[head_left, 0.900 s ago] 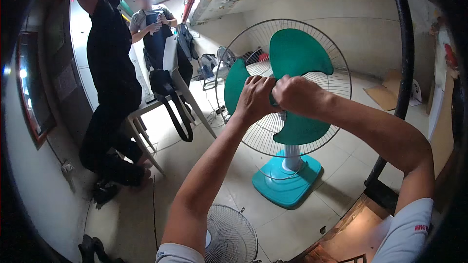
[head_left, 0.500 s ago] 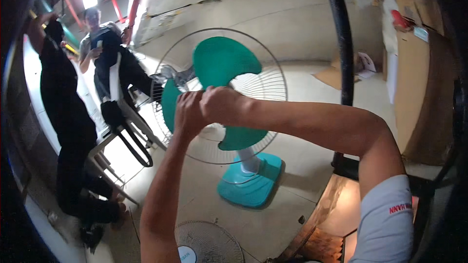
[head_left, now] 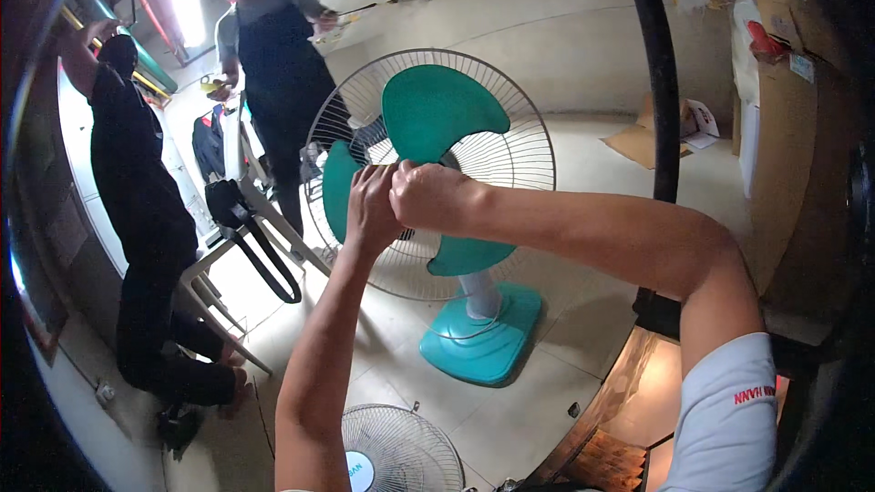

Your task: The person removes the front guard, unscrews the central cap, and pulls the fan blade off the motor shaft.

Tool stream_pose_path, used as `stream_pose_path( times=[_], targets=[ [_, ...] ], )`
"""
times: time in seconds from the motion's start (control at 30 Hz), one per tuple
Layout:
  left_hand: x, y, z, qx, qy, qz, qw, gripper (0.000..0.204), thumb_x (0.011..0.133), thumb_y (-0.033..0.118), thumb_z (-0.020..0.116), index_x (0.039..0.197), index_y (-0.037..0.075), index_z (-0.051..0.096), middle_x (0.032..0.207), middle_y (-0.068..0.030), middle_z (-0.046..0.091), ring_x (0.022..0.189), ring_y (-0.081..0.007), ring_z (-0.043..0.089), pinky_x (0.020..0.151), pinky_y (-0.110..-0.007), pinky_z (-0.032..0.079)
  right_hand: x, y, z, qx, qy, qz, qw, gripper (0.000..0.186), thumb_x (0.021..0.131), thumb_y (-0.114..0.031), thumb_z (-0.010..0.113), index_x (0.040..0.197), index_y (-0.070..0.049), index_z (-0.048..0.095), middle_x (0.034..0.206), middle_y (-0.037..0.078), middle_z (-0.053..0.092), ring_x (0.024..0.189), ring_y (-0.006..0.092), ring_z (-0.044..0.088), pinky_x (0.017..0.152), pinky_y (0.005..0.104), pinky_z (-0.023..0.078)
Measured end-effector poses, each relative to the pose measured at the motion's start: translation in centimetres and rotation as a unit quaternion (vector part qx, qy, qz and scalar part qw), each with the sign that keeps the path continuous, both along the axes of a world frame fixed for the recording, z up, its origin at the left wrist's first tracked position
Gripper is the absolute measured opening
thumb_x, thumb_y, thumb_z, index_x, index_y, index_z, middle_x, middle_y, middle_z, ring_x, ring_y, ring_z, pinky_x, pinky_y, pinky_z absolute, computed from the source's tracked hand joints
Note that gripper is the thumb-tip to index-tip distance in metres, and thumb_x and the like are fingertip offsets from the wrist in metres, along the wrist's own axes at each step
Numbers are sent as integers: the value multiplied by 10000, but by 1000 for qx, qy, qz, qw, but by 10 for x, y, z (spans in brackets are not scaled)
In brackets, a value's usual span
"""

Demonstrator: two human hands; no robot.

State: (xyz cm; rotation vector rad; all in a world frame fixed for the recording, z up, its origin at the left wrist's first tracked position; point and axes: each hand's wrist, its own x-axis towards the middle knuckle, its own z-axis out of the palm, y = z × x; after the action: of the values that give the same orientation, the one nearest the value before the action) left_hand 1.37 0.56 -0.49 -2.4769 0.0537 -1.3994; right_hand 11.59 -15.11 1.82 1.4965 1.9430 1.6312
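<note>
Two hands (head_left: 372, 205) (head_left: 436, 198) curl closed over green fan blades' (head_left: 445, 109) center, anything gripped hidden.

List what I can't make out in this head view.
Head view: the centre of the green blades and anything gripped there, covered by the left hand and right hand.
Head view: the near rim of the lower wire grille, cut off by the bottom edge.
Head view: the co-worker's yellowish item, too small and blurred.
</note>
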Motion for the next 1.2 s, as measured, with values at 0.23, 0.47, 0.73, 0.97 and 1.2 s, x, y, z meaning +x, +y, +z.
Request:
stream_pose_path(
  times=[0.23,0.47,0.73,0.97,1.2],
  targets=[
    [-6,-4,0,21,-24,-3,999,442,706,253,830,1057,36,670,1032,-144,710,1017,-349,669,959,-471,482,-4,-13,7,27,88,85,992,148,876,-187,704,877,-39,696,887,119,730,875,221,707,699,355,618],
    [-2,-3,-2,-3,-9,11,1000,553,628,301,895,1061,38,673,1051,-144,712,1048,-342,668,989,-467,474,12,-3,6,-18,-140,75,987,132,840,-157,703,844,-24,705,912,109,723,951,216,699,753,314,607],
    [-3,-5,-2,-7,-5,11,1000,724,616,449,918,1119,10,639,1071,-166,699,1057,-386,652,988,-496,468,11,-6,7,-40,116,23,992,163,843,-163,688,889,-8,669,932,155,708,949,243,691,744,354,588],
    [-6,0,-4,39,-2,29,999,679,646,428,900,1135,41,631,1062,-144,691,1065,-365,648,984,-504,466,20,-9,12,-7,50,234,971,144,836,-123,699,898,6,681,899,128,701,904,256,692,779,381,588],
    [1,-4,-3,38,14,40,998,588,676,378,878,1106,51,645,1045,-123,689,1049,-357,647,977,-515,458,11,1,-1,-65,108,39,991,133,856,-149,703,837,-17,711,912,109,702,1002,257,674,814,387,590]
  ],
)
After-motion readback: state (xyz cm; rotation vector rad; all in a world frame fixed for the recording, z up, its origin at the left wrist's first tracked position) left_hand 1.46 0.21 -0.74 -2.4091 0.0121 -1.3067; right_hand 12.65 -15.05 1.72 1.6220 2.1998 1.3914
